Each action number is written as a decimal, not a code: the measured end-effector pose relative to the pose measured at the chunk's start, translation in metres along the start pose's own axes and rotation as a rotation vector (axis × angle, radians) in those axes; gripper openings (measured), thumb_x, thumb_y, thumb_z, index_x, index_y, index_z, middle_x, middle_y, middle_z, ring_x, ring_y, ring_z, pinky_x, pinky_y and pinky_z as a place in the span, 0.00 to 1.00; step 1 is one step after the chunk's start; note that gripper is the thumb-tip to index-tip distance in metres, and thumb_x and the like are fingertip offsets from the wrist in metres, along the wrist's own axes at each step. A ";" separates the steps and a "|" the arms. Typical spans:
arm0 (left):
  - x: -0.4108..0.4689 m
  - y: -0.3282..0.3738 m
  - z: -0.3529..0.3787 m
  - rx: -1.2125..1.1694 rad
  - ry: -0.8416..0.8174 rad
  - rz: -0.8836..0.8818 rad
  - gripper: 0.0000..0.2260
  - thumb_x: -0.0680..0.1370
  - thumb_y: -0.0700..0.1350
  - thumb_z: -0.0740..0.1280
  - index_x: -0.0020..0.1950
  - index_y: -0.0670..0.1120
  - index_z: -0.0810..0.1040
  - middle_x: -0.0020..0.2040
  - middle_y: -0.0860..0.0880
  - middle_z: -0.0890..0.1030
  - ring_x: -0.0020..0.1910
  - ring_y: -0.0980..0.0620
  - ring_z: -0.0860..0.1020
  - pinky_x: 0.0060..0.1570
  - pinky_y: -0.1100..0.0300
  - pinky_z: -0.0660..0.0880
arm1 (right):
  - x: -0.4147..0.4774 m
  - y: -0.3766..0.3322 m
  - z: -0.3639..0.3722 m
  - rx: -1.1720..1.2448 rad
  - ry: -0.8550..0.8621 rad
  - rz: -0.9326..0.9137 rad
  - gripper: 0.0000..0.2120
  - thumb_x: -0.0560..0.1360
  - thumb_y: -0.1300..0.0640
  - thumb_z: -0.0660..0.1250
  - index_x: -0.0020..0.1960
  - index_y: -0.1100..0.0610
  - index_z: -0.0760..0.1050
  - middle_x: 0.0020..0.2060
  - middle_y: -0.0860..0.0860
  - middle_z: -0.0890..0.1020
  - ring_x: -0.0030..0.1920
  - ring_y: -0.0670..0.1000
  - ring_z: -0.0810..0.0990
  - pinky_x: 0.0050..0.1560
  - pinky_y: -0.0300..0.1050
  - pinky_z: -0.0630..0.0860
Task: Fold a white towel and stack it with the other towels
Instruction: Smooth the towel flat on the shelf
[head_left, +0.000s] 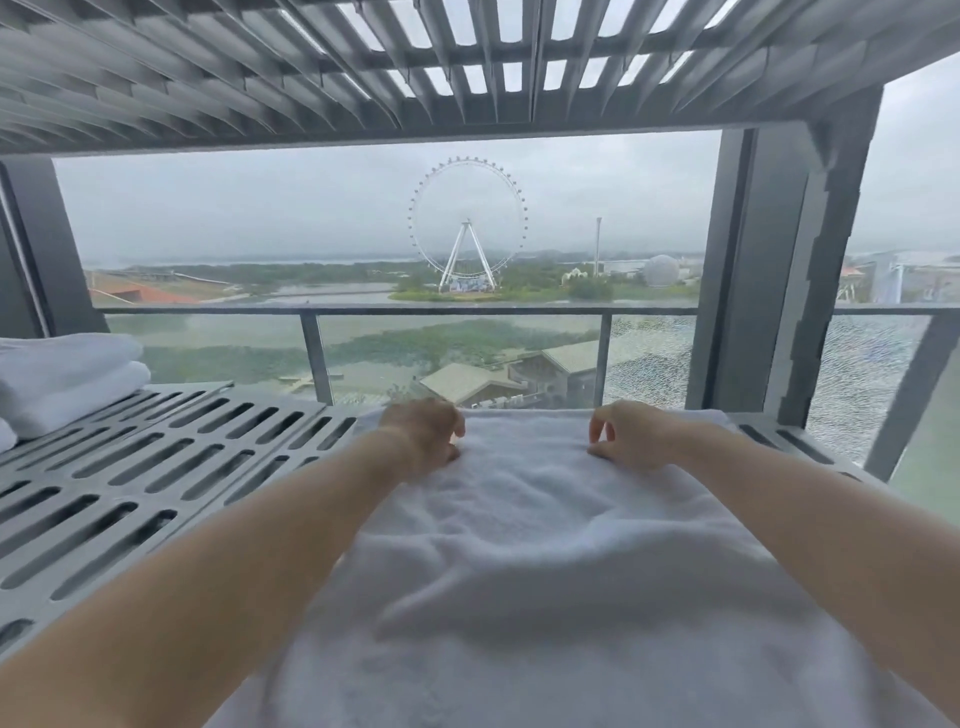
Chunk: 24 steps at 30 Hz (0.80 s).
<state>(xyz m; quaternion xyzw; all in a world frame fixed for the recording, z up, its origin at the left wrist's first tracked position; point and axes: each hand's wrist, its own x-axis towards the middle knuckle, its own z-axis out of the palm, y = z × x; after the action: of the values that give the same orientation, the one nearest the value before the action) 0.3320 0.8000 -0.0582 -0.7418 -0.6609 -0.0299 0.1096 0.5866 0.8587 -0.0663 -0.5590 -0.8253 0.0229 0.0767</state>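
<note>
1. At the far left, a stack of folded white towels (62, 379) sits on the grey slotted metal shelf (156, 467), well apart from both hands.
2. The bare left forearm runs from the lower left corner diagonally up and inward. It is stretched nearly straight and lies over the left side of the cloth. The left hand (423, 431) is knuckles-up at the far end, its fingers curled down and pinching the fabric near the far left corner.
3. Between the arms, the large fluffy white towel (545, 571) lies spread out and rumpled on the right part of the shelf. It reaches from the bottom of the view to the shelf's far edge.
4. The right hand (631, 431) mirrors the left. The wrist is raised, and the thumb and curled fingers point down and nip the cloth near the far right corner. Its forearm slants down to the lower right.
5. Beyond the shelf, a glass balcony railing (467, 312) fronts a distant white Ferris wheel (467, 223). A dark grey pillar (769, 270) stands to the right.
</note>
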 end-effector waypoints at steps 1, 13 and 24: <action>0.003 0.000 0.002 -0.027 -0.012 -0.009 0.11 0.78 0.51 0.63 0.58 0.52 0.77 0.59 0.51 0.78 0.58 0.49 0.75 0.54 0.56 0.71 | 0.002 0.001 0.002 0.001 0.000 -0.012 0.07 0.75 0.49 0.65 0.48 0.51 0.74 0.46 0.49 0.73 0.44 0.51 0.73 0.44 0.41 0.66; 0.033 -0.008 -0.004 0.030 0.216 0.014 0.07 0.79 0.44 0.59 0.55 0.47 0.73 0.56 0.48 0.76 0.54 0.47 0.76 0.55 0.49 0.69 | 0.018 0.004 -0.017 -0.021 0.176 -0.063 0.05 0.77 0.55 0.59 0.44 0.54 0.67 0.47 0.52 0.74 0.44 0.52 0.71 0.44 0.44 0.66; 0.035 -0.019 0.039 -0.220 -0.134 0.071 0.22 0.81 0.55 0.51 0.74 0.50 0.58 0.75 0.50 0.61 0.73 0.50 0.60 0.71 0.54 0.56 | 0.035 0.016 0.034 0.056 0.009 -0.073 0.22 0.78 0.41 0.51 0.71 0.45 0.60 0.73 0.45 0.60 0.72 0.48 0.58 0.70 0.53 0.56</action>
<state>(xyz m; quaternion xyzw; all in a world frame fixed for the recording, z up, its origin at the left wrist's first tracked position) 0.3139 0.8437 -0.0875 -0.7728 -0.6326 -0.0489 -0.0159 0.5838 0.8985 -0.0981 -0.5265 -0.8437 0.0408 0.0966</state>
